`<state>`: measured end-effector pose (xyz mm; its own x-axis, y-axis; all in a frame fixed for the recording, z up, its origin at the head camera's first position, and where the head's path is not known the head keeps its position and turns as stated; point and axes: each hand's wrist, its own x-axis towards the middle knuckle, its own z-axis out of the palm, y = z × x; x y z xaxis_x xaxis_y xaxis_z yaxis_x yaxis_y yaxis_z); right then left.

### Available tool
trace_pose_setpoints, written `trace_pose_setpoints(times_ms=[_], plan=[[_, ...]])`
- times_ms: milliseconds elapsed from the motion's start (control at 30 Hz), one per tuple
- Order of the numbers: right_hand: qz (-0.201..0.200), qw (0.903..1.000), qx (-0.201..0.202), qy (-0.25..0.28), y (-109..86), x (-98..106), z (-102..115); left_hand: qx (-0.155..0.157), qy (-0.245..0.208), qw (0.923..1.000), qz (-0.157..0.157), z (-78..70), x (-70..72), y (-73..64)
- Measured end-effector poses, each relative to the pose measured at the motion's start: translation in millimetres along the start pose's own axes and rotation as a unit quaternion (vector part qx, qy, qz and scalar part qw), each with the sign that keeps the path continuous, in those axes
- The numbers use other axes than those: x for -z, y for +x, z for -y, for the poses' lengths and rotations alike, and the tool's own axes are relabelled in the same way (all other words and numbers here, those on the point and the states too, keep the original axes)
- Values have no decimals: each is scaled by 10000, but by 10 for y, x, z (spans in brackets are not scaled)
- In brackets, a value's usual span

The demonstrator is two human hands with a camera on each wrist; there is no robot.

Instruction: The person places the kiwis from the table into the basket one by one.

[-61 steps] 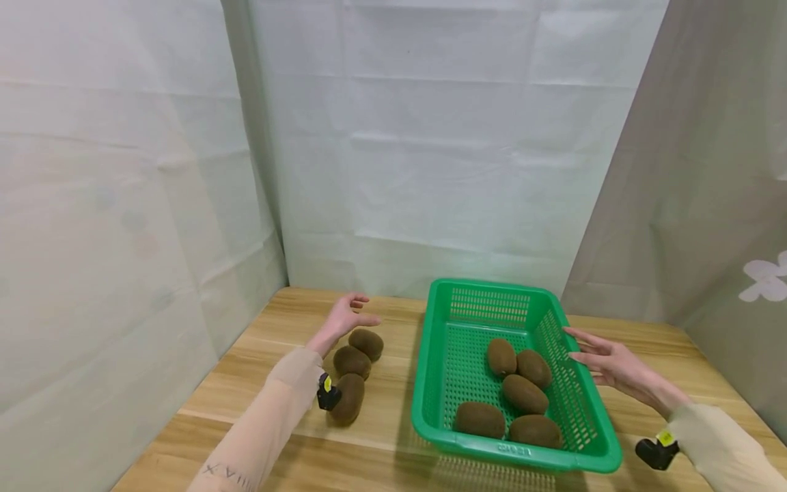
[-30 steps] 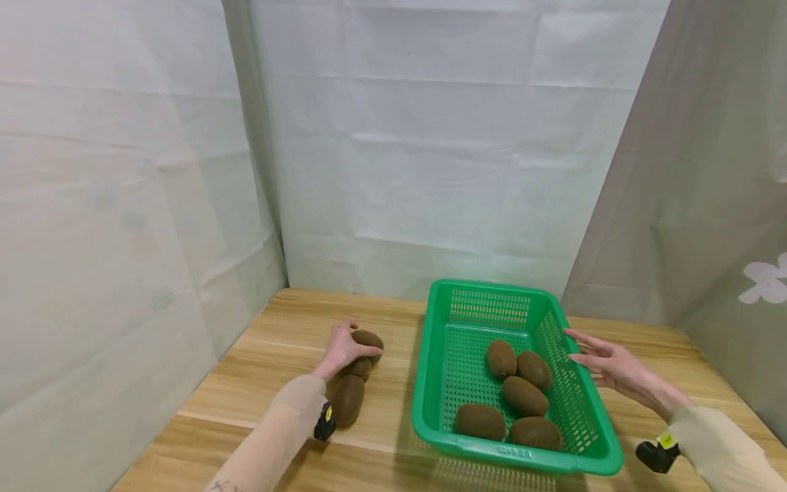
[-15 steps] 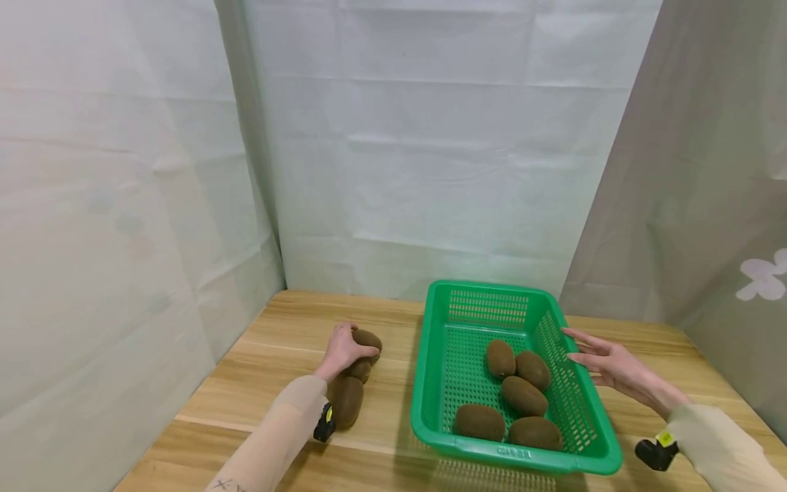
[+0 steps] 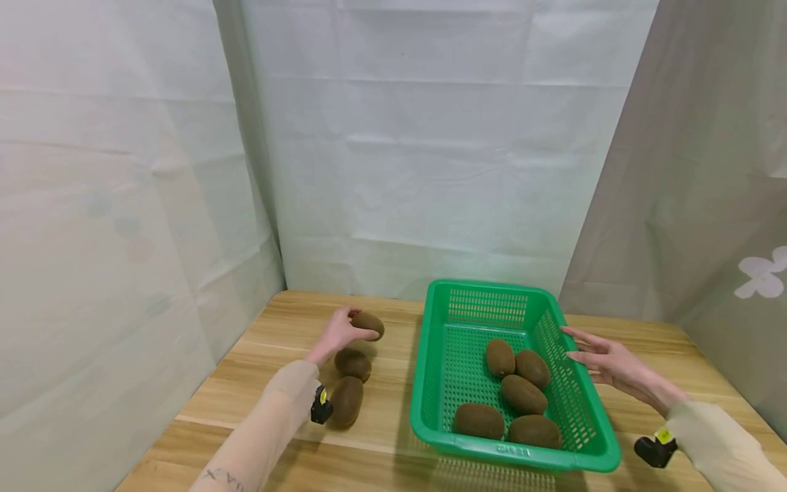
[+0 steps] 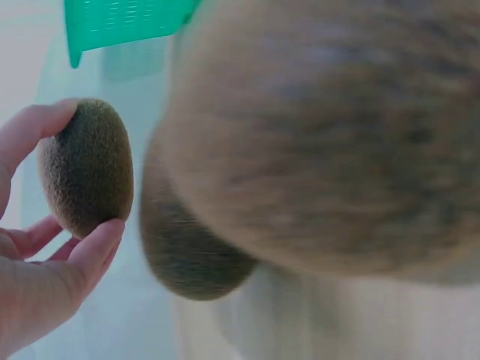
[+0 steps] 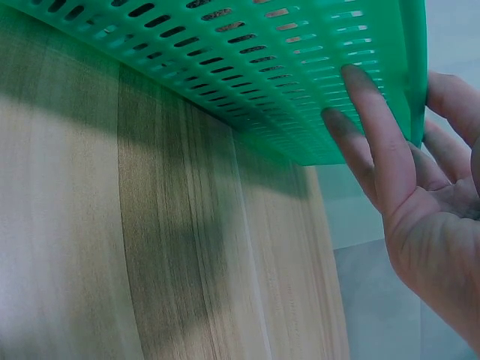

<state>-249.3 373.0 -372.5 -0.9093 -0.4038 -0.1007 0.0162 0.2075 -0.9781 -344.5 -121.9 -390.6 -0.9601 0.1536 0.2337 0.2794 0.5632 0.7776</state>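
Note:
My left hand (image 4: 340,332) pinches a brown kiwi (image 4: 369,326) between thumb and fingertips, above the left part of the table. In the left wrist view that kiwi (image 5: 88,169) stands out whole between the fingers. Nearer me on the table lie two more kiwis, one roundish (image 4: 353,365) and one longer (image 4: 347,402). My right hand (image 4: 617,361) rests at the right rim of a green plastic basket (image 4: 419,383), fingers fairly straight. In the right wrist view two fingertips (image 6: 360,79) touch the basket's slotted outer wall. Several kiwis (image 4: 524,395) lie inside the basket.
The wooden table (image 4: 387,403) ends at a pale cloth backdrop (image 4: 424,171). More cloth (image 4: 123,205) hangs along the left side and a greyer one (image 4: 707,205) along the right. Black wrist cameras (image 4: 321,404) sit on both sleeves.
My left hand came down onto the farthest kiwi of the row, took hold of it and has lifted it away from the other two. My right hand and the basket have stayed put.

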Motion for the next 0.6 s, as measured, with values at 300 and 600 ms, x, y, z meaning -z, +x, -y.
trace_pose_setpoints(times_ms=[300, 600], plan=[[-33, 9998, 59, -177, -9, 4, 5, -395, -212, 9986, 269, -186, 105, 91], [175, 9998, 130, -28, -18, 4, 29, -1199, -690, 9817, 1308, -381, 159, 159]])
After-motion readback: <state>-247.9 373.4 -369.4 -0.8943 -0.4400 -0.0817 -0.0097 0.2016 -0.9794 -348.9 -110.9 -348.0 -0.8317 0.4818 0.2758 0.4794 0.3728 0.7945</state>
